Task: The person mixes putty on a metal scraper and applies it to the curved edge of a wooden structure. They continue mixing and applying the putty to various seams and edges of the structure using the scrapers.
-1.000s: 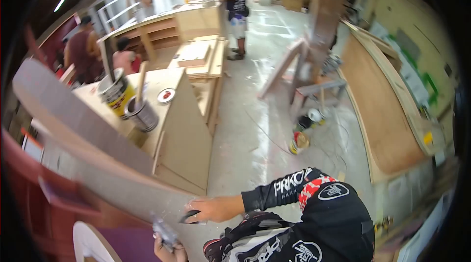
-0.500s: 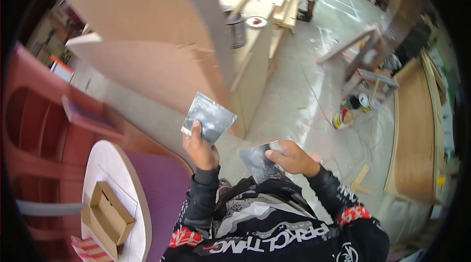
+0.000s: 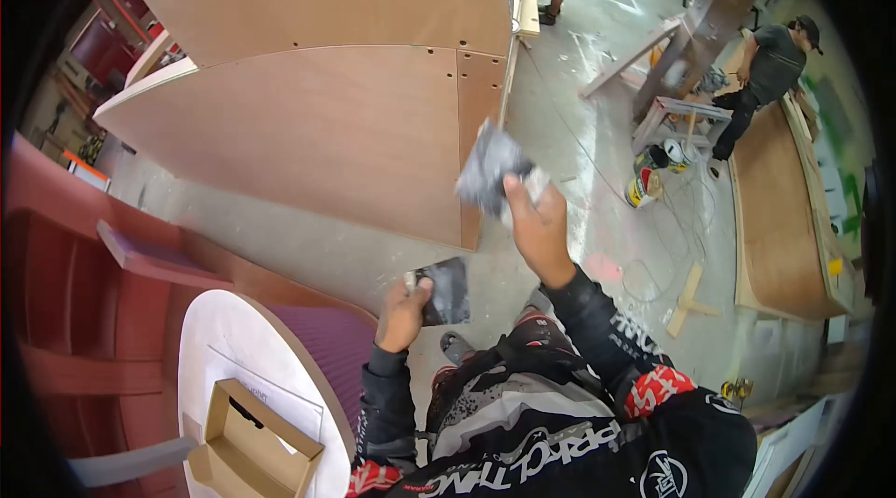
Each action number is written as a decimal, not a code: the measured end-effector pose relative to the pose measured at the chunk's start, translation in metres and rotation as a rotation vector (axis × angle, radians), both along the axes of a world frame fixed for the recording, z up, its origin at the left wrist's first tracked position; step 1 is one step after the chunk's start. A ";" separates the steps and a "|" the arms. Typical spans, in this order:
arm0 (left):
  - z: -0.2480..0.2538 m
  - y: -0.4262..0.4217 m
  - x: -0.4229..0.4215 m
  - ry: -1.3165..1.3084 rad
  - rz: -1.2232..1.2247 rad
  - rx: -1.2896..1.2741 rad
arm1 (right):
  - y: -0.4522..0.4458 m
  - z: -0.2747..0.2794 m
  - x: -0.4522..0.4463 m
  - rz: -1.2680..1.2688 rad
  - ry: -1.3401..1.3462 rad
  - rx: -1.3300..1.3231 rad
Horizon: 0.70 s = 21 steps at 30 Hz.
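The left fingers [image 3: 424, 287] gripped a dark plate [image 3: 448, 294], covering one edge; the right fingers [image 3: 515, 194] held a grey plate [image 3: 487, 168], blurred above them.

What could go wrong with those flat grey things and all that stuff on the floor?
The smeared plate in the right hand might drip. The left hand pinches its dark plate near one edge, so it might slip. Someone could trip on the wooden pieces on the floor.

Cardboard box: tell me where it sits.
In the head view, the open cardboard box lies at lower left, on the round white tabletop.
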<state>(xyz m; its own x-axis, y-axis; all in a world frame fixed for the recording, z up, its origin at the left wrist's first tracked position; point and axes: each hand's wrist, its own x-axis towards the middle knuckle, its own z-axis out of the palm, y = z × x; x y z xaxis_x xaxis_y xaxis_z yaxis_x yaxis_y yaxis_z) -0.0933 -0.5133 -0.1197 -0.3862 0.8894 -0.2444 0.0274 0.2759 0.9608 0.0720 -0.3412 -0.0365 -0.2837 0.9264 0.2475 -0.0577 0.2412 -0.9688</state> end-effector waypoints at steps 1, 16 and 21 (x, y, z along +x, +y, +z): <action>-0.010 -0.005 0.000 -0.128 0.124 0.100 | 0.004 0.010 -0.015 -0.065 0.005 0.132; -0.031 -0.075 0.011 -0.250 0.170 0.037 | 0.059 0.001 -0.197 -0.965 -0.684 0.633; -0.043 -0.083 0.015 -0.421 0.200 0.138 | 0.030 -0.024 -0.142 -0.507 -0.784 0.750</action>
